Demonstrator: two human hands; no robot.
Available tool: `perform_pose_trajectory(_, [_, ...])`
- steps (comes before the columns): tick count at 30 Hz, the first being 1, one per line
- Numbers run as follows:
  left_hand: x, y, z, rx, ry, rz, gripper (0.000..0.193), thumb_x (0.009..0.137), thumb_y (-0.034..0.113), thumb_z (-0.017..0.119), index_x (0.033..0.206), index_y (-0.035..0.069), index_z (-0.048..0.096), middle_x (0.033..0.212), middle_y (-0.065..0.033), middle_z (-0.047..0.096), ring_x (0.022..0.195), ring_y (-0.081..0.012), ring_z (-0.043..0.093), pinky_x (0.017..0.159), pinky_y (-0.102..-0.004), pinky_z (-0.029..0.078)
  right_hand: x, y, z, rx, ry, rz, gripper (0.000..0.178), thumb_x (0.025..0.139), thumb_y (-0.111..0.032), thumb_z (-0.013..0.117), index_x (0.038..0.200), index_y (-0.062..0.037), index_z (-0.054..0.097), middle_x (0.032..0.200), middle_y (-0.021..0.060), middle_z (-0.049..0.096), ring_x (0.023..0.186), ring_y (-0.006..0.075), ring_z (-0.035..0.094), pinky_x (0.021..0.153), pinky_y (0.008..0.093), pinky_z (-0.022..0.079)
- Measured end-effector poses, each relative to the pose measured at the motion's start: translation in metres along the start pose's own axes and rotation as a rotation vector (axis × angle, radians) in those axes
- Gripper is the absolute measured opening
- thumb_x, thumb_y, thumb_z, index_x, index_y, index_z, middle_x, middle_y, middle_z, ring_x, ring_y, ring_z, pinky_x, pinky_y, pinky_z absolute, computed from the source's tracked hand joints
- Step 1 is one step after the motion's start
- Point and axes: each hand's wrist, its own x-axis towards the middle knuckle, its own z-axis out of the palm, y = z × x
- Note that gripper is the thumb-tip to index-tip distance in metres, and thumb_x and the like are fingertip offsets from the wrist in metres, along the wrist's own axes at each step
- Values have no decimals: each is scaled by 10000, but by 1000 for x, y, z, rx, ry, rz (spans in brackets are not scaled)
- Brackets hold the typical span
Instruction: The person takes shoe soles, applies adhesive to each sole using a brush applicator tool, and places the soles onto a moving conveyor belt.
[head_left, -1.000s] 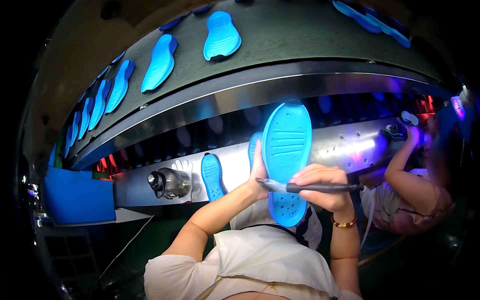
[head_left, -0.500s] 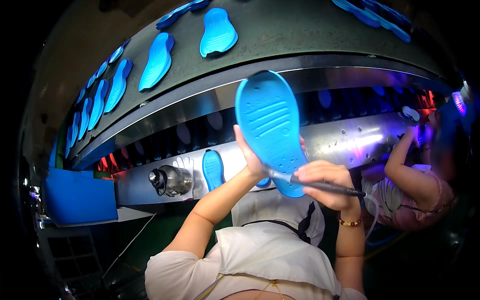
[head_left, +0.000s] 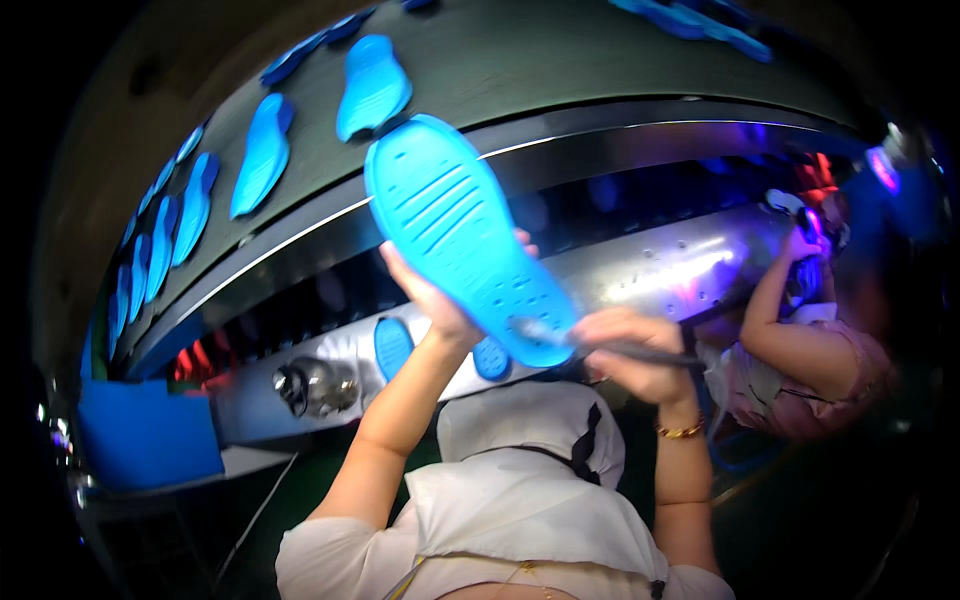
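My left hand (head_left: 432, 302) grips a bright blue shoe sole (head_left: 445, 205) by its sides, thumb along the left edge and fingertips showing at the right. The sole is tilted, its ridged broad end up and away, its dotted narrower end toward me. My right hand (head_left: 622, 328) is closed around a dark-handled brush (head_left: 655, 353) with a thin tube at its rear. Its pale tip, blurred by motion, is over the sole's near end; contact is hard to tell. Below the held sole, two blue soles (head_left: 393, 347) lie on the metal ledge (head_left: 640, 262), one partly covered by my forearm.
Several blue soles (head_left: 264, 155) lie on the dark conveyor belt (head_left: 540, 62) beyond the metal rail. A clear bottle with a dark cap (head_left: 318, 388) stands on the ledge at left, near a blue box (head_left: 150, 432). Another person (head_left: 800, 350) works at right.
The view has shifted, and the held sole now appears further left and more tilted. The brush tip has gone from the sole's left edge to over its near end. Both hands keep their holds.
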Motion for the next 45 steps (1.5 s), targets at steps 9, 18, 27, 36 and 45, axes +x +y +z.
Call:
perform_pose_trajectory(9, [-8,7,-10,134,-14,66,915,743,745,130,1262,30,367,1019,-237,553,852,-359,564,790,-472,450,-3,7,12,89,36,47,221,684,3,663,903,-8,636,933,133,629,876,222,599,797,308,456])
perform_pose_trajectory(18, [-5,1,-5,200,1,75,859,766,723,105,1296,89,339,960,-192,575,819,-300,582,763,-410,477,-15,7,22,206,136,190,202,708,-23,651,908,3,638,850,89,647,778,120,600,704,237,467])
perform_pose_trajectory(27, [-4,1,10,201,-101,-4,950,751,746,128,1300,-15,276,1138,-275,482,944,-375,549,834,-468,447,-24,23,18,258,168,50,212,735,20,617,945,2,632,832,54,639,688,57,535,590,184,421])
perform_pose_trajectory(36, [-46,-15,-35,42,-267,-233,712,803,512,472,1302,31,312,1224,-171,461,1075,-287,503,929,-405,394,-21,-8,40,241,-10,173,230,702,23,658,928,30,621,952,168,631,878,196,614,793,283,480])
perform_pose_trajectory(45, [-36,20,-22,235,-271,-626,625,779,364,546,1262,2,379,1176,-180,494,1033,-249,521,888,-347,414,-4,-23,27,-146,-402,-47,203,668,20,675,866,-3,638,917,144,642,838,240,636,755,279,497])
